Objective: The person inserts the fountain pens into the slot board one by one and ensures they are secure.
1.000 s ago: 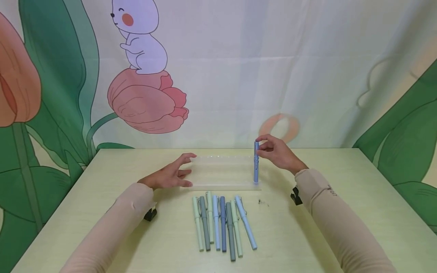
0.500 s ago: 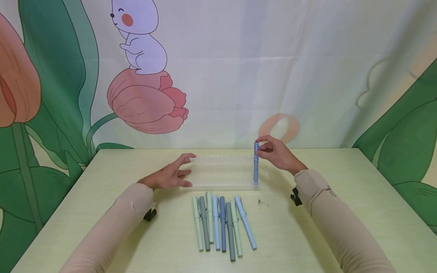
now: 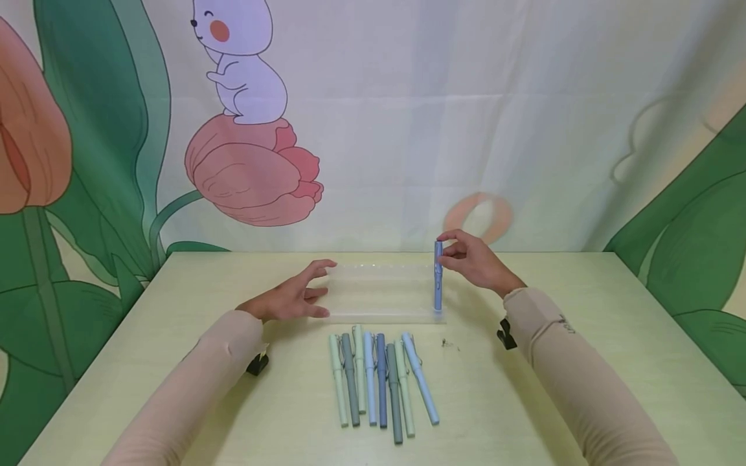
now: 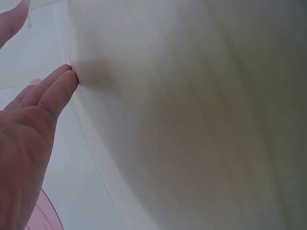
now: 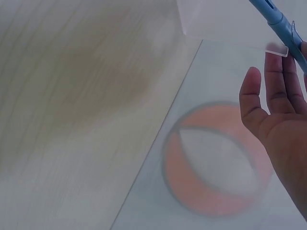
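Note:
In the head view a clear plastic pen rack (image 3: 381, 292) stands towards the back of the table. My left hand (image 3: 287, 299) touches its left end, thumb at the front corner and index finger at the back, fingers spread. At the rack's right end, my right hand (image 3: 476, 262) pinches the upper part of a blue pen (image 3: 438, 285), which lies lengthwise across the rack. The right wrist view shows this pen (image 5: 276, 19) with its metal clip beside my fingers. In front of the rack lie several capped pens (image 3: 381, 382) in light green, grey-green, light blue and darker blue.
The pale wooden table (image 3: 501, 401) ends at a printed curtain (image 3: 373, 129) just behind the rack. A small dark mark (image 3: 447, 343) shows on the table right of the loose pens. Black wrist straps (image 3: 258, 364) hang below both sleeves.
Almost nothing differs. Both hands, the pen and the rack keep their places; the head view has shifted very slightly.

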Demonstrator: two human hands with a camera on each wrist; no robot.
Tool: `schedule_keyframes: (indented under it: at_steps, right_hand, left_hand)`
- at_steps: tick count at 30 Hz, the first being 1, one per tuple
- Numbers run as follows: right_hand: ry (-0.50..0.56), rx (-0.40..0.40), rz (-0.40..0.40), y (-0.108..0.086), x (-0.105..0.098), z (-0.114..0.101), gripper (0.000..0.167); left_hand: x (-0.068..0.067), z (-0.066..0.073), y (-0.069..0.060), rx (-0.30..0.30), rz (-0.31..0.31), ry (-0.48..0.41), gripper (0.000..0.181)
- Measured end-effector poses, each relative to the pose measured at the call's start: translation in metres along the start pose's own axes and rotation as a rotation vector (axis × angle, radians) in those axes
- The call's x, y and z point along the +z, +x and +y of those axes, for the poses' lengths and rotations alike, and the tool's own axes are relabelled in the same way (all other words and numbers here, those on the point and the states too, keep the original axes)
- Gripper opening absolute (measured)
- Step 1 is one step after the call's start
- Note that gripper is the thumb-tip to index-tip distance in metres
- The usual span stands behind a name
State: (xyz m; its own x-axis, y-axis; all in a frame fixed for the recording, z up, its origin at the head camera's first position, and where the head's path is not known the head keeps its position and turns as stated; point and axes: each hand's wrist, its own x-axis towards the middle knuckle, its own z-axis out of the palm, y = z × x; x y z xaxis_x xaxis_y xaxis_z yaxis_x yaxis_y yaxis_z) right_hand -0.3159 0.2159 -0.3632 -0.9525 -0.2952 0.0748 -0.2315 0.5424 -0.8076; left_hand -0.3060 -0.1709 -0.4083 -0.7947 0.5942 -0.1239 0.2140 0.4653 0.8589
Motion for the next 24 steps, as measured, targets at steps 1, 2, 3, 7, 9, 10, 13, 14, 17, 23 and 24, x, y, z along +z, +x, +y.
schedule_keyframes:
  at_steps: [1,2,3,7,9,10,13,14,17,23,24]
  right_hand:
    - [-0.001,0.002,0.000,0.0001,-0.0002,0.0002,0.042]
    - [0.000,0.001,-0.002,0.0004,-0.0004,0.0007,0.041]
    - [-0.002,0.001,-0.002,0.0007,-0.0005,0.0012,0.041]
    - [-0.001,-0.005,-0.004,0.0014,-0.0012,0.0032,0.043]
    - [0.000,-0.003,-0.004,0.0013,-0.0013,0.0041,0.044]
    - [0.000,-0.004,-0.005,0.0012,-0.0013,0.0044,0.044]
    - [0.003,-0.005,-0.009,0.0011,-0.0014,0.0047,0.045]
    - [0.003,-0.004,-0.010,0.0010,-0.0015,0.0045,0.045]
    - [0.000,-0.002,-0.011,0.0007,-0.0016,0.0030,0.045]
    - [-0.005,-0.004,-0.008,0.0005,-0.0011,0.0008,0.043]
    - [-0.003,-0.005,-0.009,0.0005,-0.0009,0.0007,0.043]
  left_hand:
    - [-0.0001,-0.0005,0.0004,0.000,0.000,0.003,0.092]
    - [-0.0001,-0.0009,0.0007,0.000,-0.001,0.005,0.091]
    - [-0.0001,-0.0013,0.0010,0.001,-0.001,0.005,0.091]
    - [0.0007,-0.0010,0.0014,0.000,0.000,0.000,0.092]
    - [0.0013,-0.0003,0.0015,-0.001,0.001,0.002,0.092]
    - [0.0014,0.0000,0.0015,-0.001,0.001,0.001,0.093]
    - [0.0017,0.0003,0.0017,0.002,0.000,0.006,0.095]
    - [0.0017,0.0003,0.0017,0.004,0.000,0.005,0.095]
    - [0.0014,0.0007,0.0013,0.005,0.000,0.004,0.096]
    - [0.0011,0.0016,0.0003,-0.003,0.006,0.002,0.096]
    - [0.0011,0.0015,0.0001,-0.003,0.006,0.000,0.096]
